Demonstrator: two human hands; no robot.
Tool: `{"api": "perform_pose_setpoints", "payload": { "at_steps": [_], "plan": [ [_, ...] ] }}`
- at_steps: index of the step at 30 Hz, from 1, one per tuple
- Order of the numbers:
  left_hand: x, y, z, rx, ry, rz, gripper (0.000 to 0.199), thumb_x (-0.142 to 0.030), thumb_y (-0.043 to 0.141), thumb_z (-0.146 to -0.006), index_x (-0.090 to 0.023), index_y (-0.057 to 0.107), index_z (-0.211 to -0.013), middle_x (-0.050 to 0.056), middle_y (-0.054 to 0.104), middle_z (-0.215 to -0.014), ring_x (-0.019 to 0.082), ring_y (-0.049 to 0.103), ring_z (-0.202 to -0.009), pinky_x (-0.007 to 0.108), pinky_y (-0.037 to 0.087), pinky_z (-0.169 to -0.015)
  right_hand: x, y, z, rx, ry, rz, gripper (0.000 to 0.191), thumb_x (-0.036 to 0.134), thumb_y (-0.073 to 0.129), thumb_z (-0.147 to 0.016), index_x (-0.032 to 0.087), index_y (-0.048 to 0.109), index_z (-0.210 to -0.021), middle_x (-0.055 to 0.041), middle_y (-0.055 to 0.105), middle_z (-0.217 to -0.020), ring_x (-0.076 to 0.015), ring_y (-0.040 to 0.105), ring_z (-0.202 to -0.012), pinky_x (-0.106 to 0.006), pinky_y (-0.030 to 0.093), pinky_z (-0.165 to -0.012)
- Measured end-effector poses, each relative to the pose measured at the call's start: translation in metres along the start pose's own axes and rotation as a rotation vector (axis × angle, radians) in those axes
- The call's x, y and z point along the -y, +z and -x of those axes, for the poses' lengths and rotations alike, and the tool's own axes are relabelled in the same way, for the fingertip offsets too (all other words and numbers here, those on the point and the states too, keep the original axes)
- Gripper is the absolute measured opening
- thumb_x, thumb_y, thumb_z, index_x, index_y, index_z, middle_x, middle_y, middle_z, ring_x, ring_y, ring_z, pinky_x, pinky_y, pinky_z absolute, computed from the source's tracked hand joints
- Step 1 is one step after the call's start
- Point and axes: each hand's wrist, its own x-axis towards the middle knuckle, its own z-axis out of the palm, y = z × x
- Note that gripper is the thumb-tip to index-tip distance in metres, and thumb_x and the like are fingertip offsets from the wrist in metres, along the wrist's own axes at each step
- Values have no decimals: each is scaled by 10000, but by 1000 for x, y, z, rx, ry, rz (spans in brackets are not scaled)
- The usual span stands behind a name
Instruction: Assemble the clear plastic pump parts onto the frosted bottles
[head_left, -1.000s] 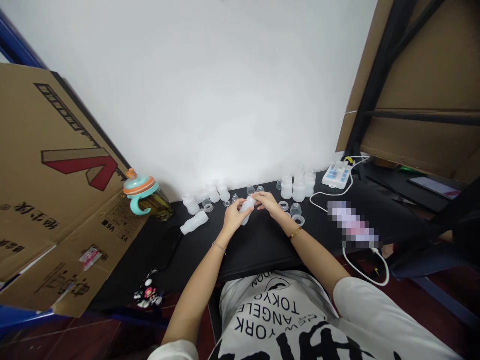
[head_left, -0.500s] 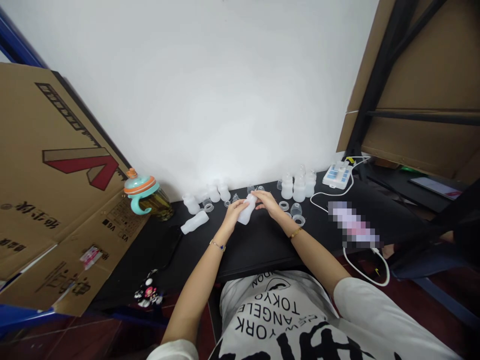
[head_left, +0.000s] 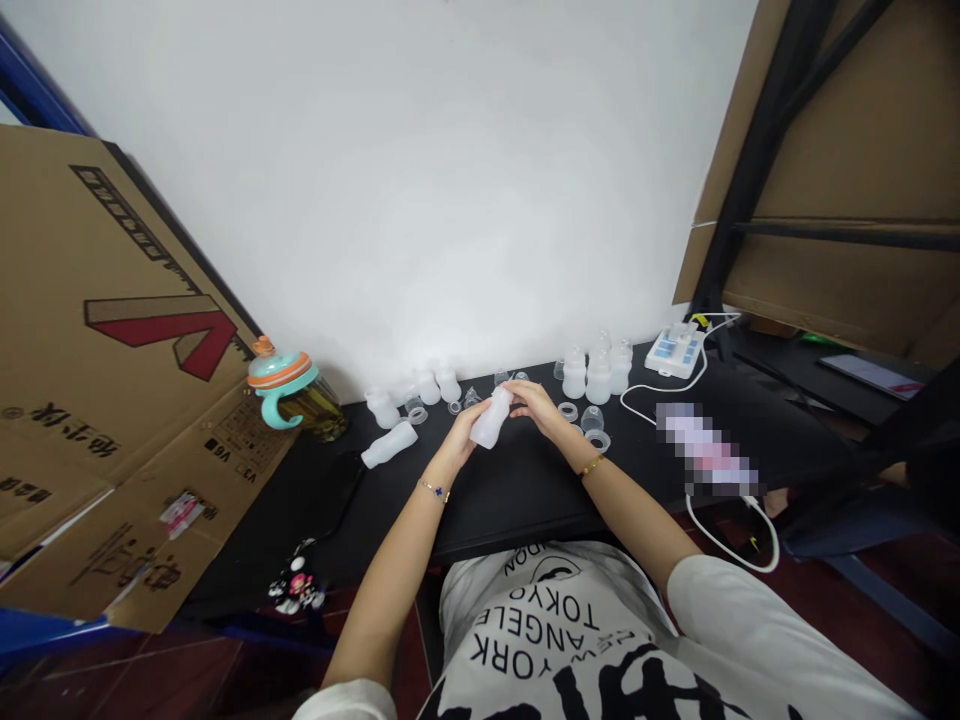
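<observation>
Bottle (head_left: 491, 420) of frosted white plastic is held tilted between both hands over the black table (head_left: 525, 500), near similar bottles (head_left: 598, 378). The left hand (head_left: 466, 428) wraps its side, and the right hand's (head_left: 535, 402) curled fingers press near its top. It looks light, slightly soft and a bit slippery; the wide body seems the surest hold.

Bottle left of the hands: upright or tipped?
Tipped: the white plastic bottle lies on its side on the black table, unlike the upright bottles at right.
</observation>
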Motion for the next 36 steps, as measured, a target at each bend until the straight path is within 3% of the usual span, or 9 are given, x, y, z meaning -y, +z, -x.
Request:
{"api": "perform_pose_setpoints", "payload": {
  "at_steps": [12, 25, 36],
  "plan": [
    [3, -2, -1, 8, 110, -146, 389, -438, 887, -636, -117, 795, -834, 82, 761, -826, 179, 659, -730, 266, 466, -651, 0, 1, 1, 5, 5, 12, 213, 371, 757, -828, 173, 751, -909, -61, 733, -879, -146, 657, -733, -186, 539, -521],
    [7, -5, -1, -29, 199, -338, 415, -456, 872, -670, -158, 805, -951, 71, 773, -885, 207, 683, -782, 297, 479, -721, -2, 0, -2, -29, 38, 66, 195, 365, 751, -853, 173, 748, -887, -58, 734, -877, -133, 657, -711, -178, 535, -504],
    [10, -5, -4, -8, 248, -368, 453, -434, 907, -641, -146, 767, -962, 97, 780, -913, 217, 711, -828, 315, 523, -782, -7, -1, -4, -51, 54, 101, 189, 355, 740, -871, 170, 760, -903, -62, 735, -866, -136, 661, -704, -177, 541, -486]
  ]
}}
